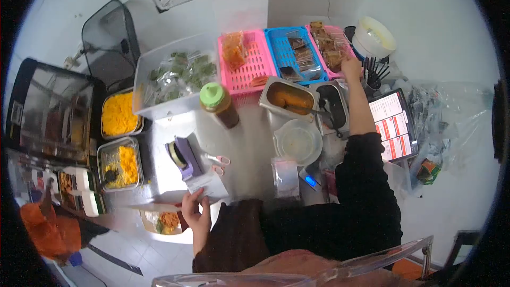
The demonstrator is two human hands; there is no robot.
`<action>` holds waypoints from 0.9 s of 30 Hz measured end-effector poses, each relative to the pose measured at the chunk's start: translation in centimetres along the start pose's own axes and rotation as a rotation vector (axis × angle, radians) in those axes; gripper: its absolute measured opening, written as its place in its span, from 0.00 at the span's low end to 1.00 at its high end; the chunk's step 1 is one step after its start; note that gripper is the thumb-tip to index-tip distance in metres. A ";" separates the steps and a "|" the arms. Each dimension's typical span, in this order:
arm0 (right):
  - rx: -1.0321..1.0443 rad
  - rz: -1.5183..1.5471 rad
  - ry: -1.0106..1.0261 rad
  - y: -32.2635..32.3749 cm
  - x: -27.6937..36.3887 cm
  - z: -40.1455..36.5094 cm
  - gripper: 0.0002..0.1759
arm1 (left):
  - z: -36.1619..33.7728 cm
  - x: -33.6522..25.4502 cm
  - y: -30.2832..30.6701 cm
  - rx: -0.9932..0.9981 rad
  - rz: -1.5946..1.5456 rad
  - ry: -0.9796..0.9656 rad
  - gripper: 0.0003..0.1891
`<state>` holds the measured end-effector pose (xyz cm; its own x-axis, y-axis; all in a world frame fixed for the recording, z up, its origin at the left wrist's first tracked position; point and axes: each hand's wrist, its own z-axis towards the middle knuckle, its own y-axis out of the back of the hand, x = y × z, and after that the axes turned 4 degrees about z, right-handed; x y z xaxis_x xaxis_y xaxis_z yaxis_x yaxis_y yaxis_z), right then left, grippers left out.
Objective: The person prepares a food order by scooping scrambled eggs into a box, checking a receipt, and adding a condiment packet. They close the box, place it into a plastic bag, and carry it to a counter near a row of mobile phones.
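Note:
My right hand (350,68) is stretched out to the pink basket (345,42) at the back right, its fingers closed at the edge of a brown clear-wrapped packet (333,57). What is inside the packet is too small to make out. Low on the left, my left hand (196,215) has its fingers apart, with the fingertips at a white paper slip (208,185). Beside it lies an open food box (168,222) with orange and green food. A purple tape dispenser (183,158) and pink-handled scissors (220,160) are just beyond the slip.
A green-capped bottle (213,97) stands mid-table. Behind are a bin of bagged greens (183,74) and a blue basket (295,53). Metal pans of sauce (289,97), a lidded round tub (298,142) and a tablet (396,125) sit right. Yellow food trays (119,114) line the left.

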<state>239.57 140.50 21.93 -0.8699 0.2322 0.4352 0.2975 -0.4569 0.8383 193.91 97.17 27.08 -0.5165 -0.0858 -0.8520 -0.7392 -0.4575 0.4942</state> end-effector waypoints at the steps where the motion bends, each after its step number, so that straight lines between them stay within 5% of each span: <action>1: -0.110 0.070 0.113 1.2 0.5 -0.7 0.19 | -0.3 0.5 0.0 -0.066 -0.087 -0.014 0.13; 2: -0.207 0.147 0.228 2.1 1.2 -1.8 0.21 | -0.5 0.8 1.0 -0.049 -0.080 -0.046 0.12; 4: 0.029 -0.125 0.118 10.3 9.3 -7.3 0.18 | -1.3 0.7 3.1 -0.143 -0.134 -0.021 0.12; 6: -0.061 0.230 0.510 11.3 11.1 -10.5 0.14 | -2.5 -0.2 6.8 -0.237 -0.161 0.168 0.11; 8: 0.305 0.526 0.576 14.9 16.0 -16.2 0.13 | -3.0 1.2 10.1 -0.429 -0.106 -0.010 0.10; 9: 0.190 0.404 0.712 15.3 17.3 -19.6 0.13 | -3.7 1.4 11.9 -0.494 -0.135 -0.016 0.12; 11: 0.682 0.727 0.465 15.4 20.4 -26.2 0.14 | -5.3 2.6 15.4 -0.617 -0.164 0.044 0.14; 15: 1.342 1.043 0.594 15.9 28.0 -40.5 0.16 | -8.1 4.4 20.4 -0.781 -0.255 0.024 0.15; 17: 1.510 1.157 0.603 13.0 30.6 -47.3 0.17 | -9.4 5.9 22.3 -0.798 -0.266 0.049 0.16; 20: 1.802 1.156 0.344 10.0 33.0 -55.0 0.19 | -11.1 7.3 23.9 -0.785 -0.267 0.050 0.17; 23: 1.234 0.711 0.893 4.2 31.9 -60.1 0.23 | -12.2 8.6 24.5 -0.742 -0.239 0.060 0.17; 27: 1.106 0.687 0.864 3.8 31.6 -61.4 0.22 | -13.4 11.3 25.2 -0.690 -0.237 0.081 0.17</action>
<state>189.04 93.34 18.73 -0.2892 -0.4711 0.8333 0.5108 0.6603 0.5506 175.26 72.83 27.62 -0.3234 0.0317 -0.9457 -0.3730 -0.9228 0.0966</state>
